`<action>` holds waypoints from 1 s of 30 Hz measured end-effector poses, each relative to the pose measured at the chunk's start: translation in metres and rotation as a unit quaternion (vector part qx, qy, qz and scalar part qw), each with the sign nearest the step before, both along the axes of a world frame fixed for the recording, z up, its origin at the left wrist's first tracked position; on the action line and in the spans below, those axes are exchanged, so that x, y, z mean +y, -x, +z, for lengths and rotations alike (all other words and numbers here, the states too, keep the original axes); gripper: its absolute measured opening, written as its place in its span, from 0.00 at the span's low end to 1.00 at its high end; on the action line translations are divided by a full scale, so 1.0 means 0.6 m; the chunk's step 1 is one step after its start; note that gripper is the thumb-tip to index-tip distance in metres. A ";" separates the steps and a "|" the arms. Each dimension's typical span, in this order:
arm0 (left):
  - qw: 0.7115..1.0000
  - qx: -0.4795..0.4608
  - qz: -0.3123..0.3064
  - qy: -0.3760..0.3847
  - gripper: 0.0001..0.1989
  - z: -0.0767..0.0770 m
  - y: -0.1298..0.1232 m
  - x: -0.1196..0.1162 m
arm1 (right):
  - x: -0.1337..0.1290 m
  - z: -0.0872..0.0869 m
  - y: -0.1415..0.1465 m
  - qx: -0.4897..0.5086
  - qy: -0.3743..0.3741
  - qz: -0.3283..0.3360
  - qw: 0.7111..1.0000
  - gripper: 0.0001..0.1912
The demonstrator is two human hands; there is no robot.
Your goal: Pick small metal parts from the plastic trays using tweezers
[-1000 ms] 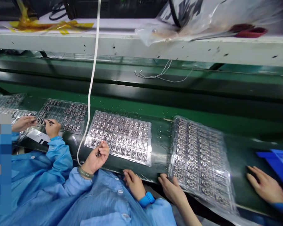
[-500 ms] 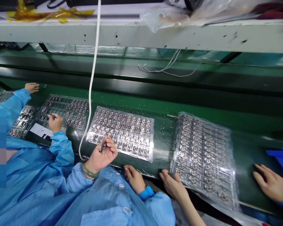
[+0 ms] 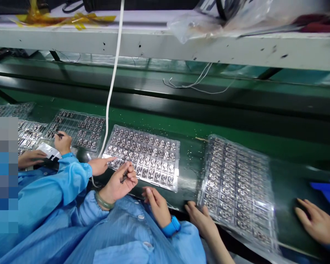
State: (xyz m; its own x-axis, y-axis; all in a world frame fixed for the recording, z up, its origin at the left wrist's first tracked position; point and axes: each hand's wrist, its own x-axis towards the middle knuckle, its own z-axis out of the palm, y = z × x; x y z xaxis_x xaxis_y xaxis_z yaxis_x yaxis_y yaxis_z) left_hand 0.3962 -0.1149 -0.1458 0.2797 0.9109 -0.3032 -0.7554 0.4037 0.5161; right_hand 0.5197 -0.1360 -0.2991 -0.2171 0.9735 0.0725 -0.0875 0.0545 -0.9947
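My left hand (image 3: 121,183), a green bracelet at its wrist, is turned palm up with curled fingers around small dark metal parts (image 3: 124,176). It is over the near edge of a clear tray (image 3: 178,165) filled with rows of small metal parts. To the right, my right hand (image 3: 157,206), wearing a blue watch, is beside the tray's near edge. Its thumb and fingers are drawn together; whatever they hold is hidden. Another person's hand (image 3: 100,165) points a finger at the tray's left side.
Left, a hand (image 3: 62,142) holds a dark tool over a partly filled tray (image 3: 71,126). A white cable (image 3: 112,79) hangs down. At right, another person's hands (image 3: 202,218) (image 3: 316,222) flank a stack of filled trays (image 3: 236,183). A shelf edge (image 3: 165,47) crosses above.
A pointing hand has come in from the left to the tray's edge. The outstretched hand at far left is gone from there. My two hands have shifted only slightly.
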 end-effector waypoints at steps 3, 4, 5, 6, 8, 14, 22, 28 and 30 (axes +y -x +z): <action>0.947 0.288 0.062 -0.129 0.11 -0.024 -0.001 0.001 | -0.010 0.047 -0.005 0.076 -0.048 -0.014 0.996 0.18; 0.903 0.385 0.081 -0.175 0.11 -0.034 -0.001 0.000 | -0.011 0.061 -0.005 0.089 -0.062 -0.009 0.994 0.18; 0.852 0.467 0.098 -0.213 0.12 -0.044 -0.002 0.000 | -0.012 0.074 -0.003 0.095 -0.076 -0.002 0.993 0.18; 0.806 0.530 0.113 -0.240 0.12 -0.054 -0.003 -0.001 | -0.011 0.084 0.000 0.094 -0.085 0.006 0.992 0.18; 0.746 0.596 0.137 -0.262 0.12 -0.071 -0.009 -0.002 | -0.007 0.100 0.007 0.081 -0.092 0.014 0.992 0.19; 0.778 0.576 0.131 -0.212 0.04 -0.015 0.030 -0.011 | 0.002 0.104 0.025 0.060 -0.075 0.012 0.995 0.18; 0.803 0.582 -0.077 -0.103 0.30 0.126 0.238 -0.041 | 0.000 0.101 0.015 0.098 -0.029 -0.007 0.995 0.20; 0.862 0.458 0.103 -0.193 0.11 0.020 0.089 -0.031 | 0.000 0.110 0.011 0.112 -0.030 -0.010 0.993 0.20; 0.858 0.462 0.090 -0.206 0.11 -0.026 0.033 -0.028 | -0.001 0.109 0.011 0.107 -0.034 -0.010 0.994 0.20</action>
